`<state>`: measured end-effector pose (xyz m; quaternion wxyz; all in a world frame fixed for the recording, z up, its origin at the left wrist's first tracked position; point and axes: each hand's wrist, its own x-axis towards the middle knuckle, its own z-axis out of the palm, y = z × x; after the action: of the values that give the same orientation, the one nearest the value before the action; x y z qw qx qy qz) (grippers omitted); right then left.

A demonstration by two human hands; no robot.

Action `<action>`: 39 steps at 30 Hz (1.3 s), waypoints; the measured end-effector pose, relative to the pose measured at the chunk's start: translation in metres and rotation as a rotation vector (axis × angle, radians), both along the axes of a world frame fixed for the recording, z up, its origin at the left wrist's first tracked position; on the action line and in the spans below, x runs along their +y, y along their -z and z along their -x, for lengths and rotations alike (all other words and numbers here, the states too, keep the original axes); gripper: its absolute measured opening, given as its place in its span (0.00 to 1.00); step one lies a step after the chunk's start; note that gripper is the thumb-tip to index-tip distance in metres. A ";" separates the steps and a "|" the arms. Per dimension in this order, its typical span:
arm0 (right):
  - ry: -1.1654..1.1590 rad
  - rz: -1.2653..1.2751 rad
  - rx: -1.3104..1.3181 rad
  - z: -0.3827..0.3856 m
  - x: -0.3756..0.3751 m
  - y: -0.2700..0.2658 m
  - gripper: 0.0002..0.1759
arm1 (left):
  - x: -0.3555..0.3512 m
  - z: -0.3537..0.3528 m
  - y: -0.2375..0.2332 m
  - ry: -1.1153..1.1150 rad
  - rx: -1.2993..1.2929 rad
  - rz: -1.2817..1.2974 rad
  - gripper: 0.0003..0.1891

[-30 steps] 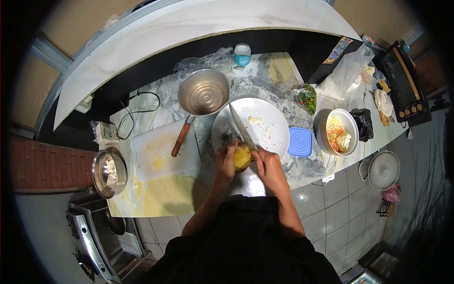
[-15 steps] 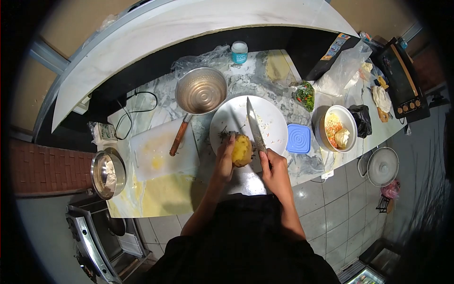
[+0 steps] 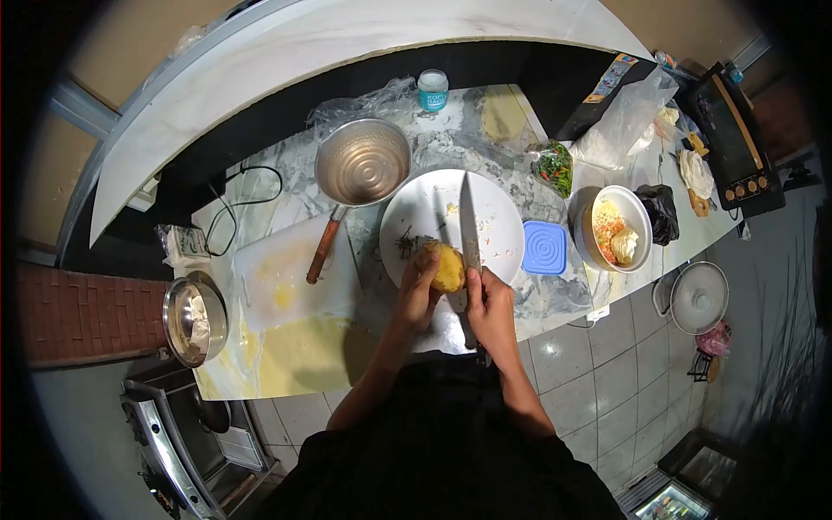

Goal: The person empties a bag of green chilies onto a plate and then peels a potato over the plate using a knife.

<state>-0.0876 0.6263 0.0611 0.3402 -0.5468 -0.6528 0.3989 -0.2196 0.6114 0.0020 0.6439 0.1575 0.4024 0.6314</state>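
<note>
Over the near half of a white plate [image 3: 418,198], my left hand [image 3: 419,288] grips a potato [image 3: 449,270], its fingers curled around the left side. Yellow flesh shows on the potato's surface. My right hand [image 3: 490,308] is closed round the handle of a large kitchen knife [image 3: 469,221]. The blade points away from me, nearly upright in view, close along the potato's right side. Dark peelings [image 3: 406,243] lie on the plate's left part, with small pale and orange bits scattered elsewhere on it.
A hammered saucepan [image 3: 362,160] stands behind left, its wooden handle over a white cutting board [image 3: 299,273]. Right of the plate are a blue lid [image 3: 544,248], a bag of chillies [image 3: 553,168] and a white tub [image 3: 640,212] of chopped food. A steel bowl [image 3: 217,325] sits far left.
The knife has swung left and straightened, its blade now closer beside the potato. My right hand has shifted slightly left and turned. The potato has rotated a little in my left hand.
</note>
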 end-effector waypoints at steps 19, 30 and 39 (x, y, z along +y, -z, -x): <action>-0.201 -0.112 -0.039 -0.019 0.015 -0.006 0.13 | -0.006 0.005 -0.040 0.234 0.158 0.074 0.25; -0.212 -0.059 -0.107 -0.011 0.014 -0.013 0.15 | -0.012 0.005 -0.038 0.198 0.320 -0.060 0.22; -0.156 -0.038 -0.167 -0.012 0.027 0.009 0.16 | -0.021 0.000 -0.048 0.084 0.337 -0.015 0.20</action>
<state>-0.0754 0.6534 0.0522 0.2630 -0.5189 -0.7270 0.3648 -0.2198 0.5904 0.0496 0.5920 0.2826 0.4929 0.5716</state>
